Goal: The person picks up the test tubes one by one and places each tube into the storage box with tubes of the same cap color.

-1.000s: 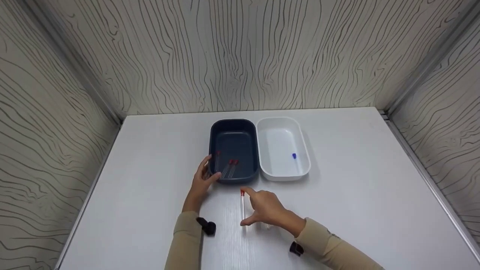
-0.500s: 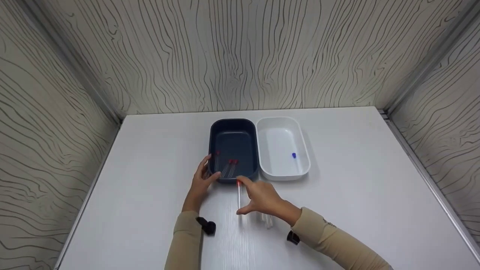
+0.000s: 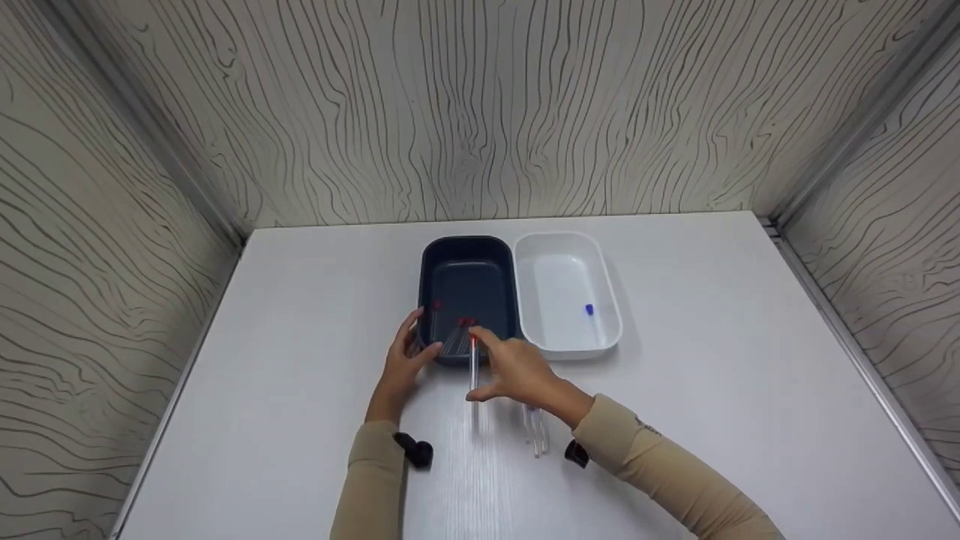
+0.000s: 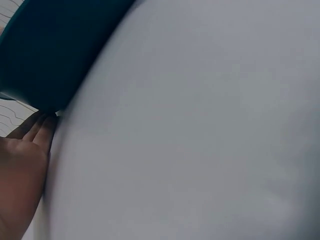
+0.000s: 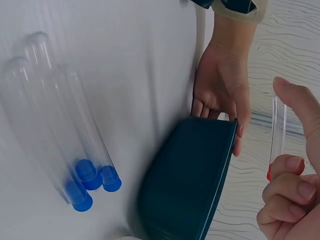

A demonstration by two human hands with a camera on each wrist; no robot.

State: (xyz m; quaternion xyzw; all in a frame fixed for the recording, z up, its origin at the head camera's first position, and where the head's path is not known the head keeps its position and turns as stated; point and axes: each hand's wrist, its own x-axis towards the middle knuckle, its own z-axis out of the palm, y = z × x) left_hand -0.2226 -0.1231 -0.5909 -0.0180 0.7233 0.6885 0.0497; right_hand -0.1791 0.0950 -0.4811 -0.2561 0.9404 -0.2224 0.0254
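Observation:
My right hand (image 3: 517, 371) holds a clear test tube (image 3: 474, 371) with a red cap between thumb and fingers, over the near rim of a dark blue bin (image 3: 469, 281). In the right wrist view the thumb is at the tube's rounded end and the curled fingers are by the red cap. My left hand (image 3: 401, 367) grips the bin's near left corner, thumb on the rim and fingers along the outer wall. Several red-capped test tubes (image 3: 454, 343) lie inside that bin. In the left wrist view, fingers (image 4: 45, 131) touch the bin's lower edge.
A white bin (image 3: 555, 281) stands against the dark one's right side, with a blue-capped test tube (image 3: 589, 310) in it. Several blue-capped test tubes (image 5: 90, 122) lie on the white table (image 3: 697, 337) below my right hand. Patterned panels (image 3: 480, 112) enclose the back and sides.
My right hand has moved forward with the red-capped test tube, from the table in front to the dark bin's near rim. The left hand has stayed at the bin's corner.

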